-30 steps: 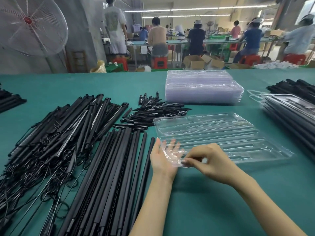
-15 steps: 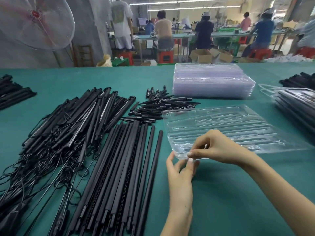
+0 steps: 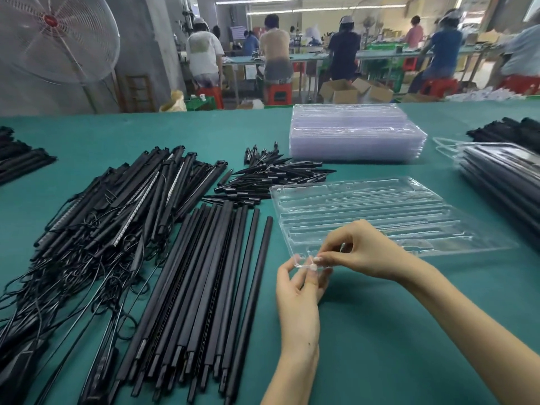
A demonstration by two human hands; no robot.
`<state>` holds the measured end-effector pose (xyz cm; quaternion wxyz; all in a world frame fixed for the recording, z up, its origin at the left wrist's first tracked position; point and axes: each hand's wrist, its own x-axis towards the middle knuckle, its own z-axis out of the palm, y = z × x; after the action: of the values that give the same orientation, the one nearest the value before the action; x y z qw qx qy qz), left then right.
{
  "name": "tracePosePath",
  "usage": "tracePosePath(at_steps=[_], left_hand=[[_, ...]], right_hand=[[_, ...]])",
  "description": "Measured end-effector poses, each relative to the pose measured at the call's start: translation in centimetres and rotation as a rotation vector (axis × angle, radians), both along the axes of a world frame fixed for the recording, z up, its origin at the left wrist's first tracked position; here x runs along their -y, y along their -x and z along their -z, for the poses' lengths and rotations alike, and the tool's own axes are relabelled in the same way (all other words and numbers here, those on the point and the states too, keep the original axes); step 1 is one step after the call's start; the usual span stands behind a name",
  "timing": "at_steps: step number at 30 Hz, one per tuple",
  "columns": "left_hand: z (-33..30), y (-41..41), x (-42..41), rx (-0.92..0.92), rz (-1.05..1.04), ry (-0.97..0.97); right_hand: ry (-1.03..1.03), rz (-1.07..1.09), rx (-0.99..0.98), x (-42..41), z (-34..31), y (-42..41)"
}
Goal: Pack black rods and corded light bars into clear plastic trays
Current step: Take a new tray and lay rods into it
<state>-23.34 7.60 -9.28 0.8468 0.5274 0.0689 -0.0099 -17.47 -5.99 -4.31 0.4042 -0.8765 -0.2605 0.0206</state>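
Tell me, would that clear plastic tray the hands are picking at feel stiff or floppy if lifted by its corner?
Probably light and a bit floppy: the clear plastic tray looks like thin see-through sheet, and both hands pinch its near corner with fingertips alone. Its moulded grooves likely add some stiffness lengthwise. The glossy surface may well be slippery.

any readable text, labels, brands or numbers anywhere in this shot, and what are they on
None can be read.
Clear tray pinched at its near corner by the left hand and right hand: no print visible.
Stack of clear trays: no labels visible.
Black rods: no markings visible.
Fan hub: red cap, no legible text.
Back-wall notices and cardboard boxes: too small and blurred to read.
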Motion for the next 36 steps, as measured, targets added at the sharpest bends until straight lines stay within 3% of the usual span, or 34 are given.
tracePosePath(at_steps=[7,15,28,36], left_hand=[[0.2,0.0,0.2,0.01,-0.008,-0.042],[0.5,-0.1,0.2,-0.012,-0.013,-0.062],[0.1,0.1,-0.1,0.014,-0.024,0.053],[0.1,0.3,0.0,0.013,-0.022,-0.026]], right_hand=[[0.051,-0.078,0.015,0.7,-0.5,0.1],[0.142,-0.111,-0.12,0.5,-1.4,-1.2],[0.426,-0.133,0.259,-0.1,-1.7,0.7],[0.49,-0.127,0.225,-0.5,-1.7,0.6]])
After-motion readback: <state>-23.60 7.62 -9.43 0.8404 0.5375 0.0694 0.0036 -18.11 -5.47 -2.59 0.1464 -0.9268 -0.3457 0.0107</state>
